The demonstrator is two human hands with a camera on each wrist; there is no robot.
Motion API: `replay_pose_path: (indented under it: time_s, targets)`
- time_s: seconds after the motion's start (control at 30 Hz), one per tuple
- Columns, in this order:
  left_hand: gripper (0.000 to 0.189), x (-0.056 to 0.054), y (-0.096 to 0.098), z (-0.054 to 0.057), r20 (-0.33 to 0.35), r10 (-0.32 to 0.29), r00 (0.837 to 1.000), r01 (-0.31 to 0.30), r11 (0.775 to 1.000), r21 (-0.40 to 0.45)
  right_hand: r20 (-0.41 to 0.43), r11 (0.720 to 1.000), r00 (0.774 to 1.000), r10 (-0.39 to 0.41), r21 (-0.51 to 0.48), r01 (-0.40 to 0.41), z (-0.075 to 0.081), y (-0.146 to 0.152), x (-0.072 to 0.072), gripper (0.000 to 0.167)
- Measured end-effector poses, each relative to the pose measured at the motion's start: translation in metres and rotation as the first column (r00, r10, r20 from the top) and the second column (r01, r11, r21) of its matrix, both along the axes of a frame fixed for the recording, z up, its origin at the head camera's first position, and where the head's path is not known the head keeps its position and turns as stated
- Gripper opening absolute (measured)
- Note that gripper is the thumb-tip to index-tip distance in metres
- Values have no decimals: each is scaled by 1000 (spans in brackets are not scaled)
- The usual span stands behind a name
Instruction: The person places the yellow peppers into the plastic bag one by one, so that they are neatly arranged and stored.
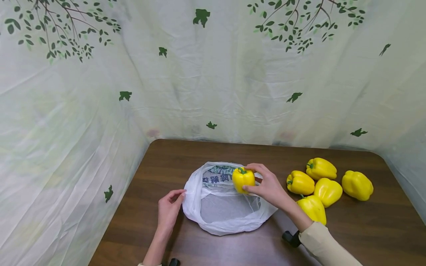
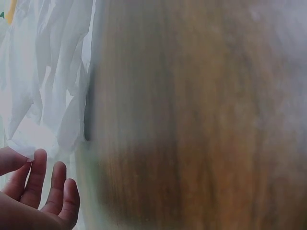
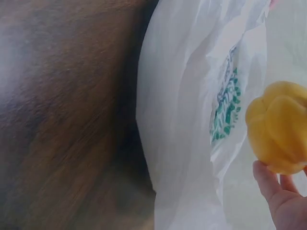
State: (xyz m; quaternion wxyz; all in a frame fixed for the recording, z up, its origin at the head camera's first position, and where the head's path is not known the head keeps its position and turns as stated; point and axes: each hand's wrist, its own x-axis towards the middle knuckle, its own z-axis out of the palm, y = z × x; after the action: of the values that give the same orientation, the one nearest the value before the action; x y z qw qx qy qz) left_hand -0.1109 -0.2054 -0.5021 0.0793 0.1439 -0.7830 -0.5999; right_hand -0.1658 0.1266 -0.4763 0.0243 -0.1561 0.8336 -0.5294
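Observation:
A yellow bell pepper point(image 1: 243, 180) with a green stem is gripped between the thumb and fingers of my right hand point(image 1: 269, 186), over the mouth of a white plastic bag point(image 1: 221, 228). In the right wrist view the same bell pepper point(image 3: 279, 127) shows above my fingertips, beside the bag point(image 3: 168, 105) with its green and blue print. My left hand point(image 1: 170, 208) pinches the bag's left rim between thumb and fingers. The left wrist view shows that pinch on the thin plastic point(image 2: 36, 134), with the other fingers of the hand point(image 2: 45, 196) loosely bent.
Several more yellow bell peppers point(image 1: 327, 192) lie grouped on the right of the brown wooden table point(image 1: 179, 151). A pale curtain with leaf print point(image 1: 233, 92) hangs behind the table and along its sides. Dark wrist devices point(image 1: 291, 239) sit at both wrists.

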Motion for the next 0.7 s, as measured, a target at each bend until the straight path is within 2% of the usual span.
replay_pose_path:
  time_s: [0.13, 0.27, 0.7]
  targets:
    - [15, -3, -4, -15, -9, 13, 1000, -13, 1000, -6, 8, 1000, 1000, 6, -2, -6, 0, -6, -3, 58]
    - [13, -5, -5, -21, -39, 18, 999, -18, 1000, -2, 7, 1000, 1000, 21, 8, -21, 0, -10, -7, 55]
    - [13, -6, -3, -22, -38, 23, 999, -22, 1000, 7, -23, 995, 997, 77, 59, -76, 2, -17, -22, 48]
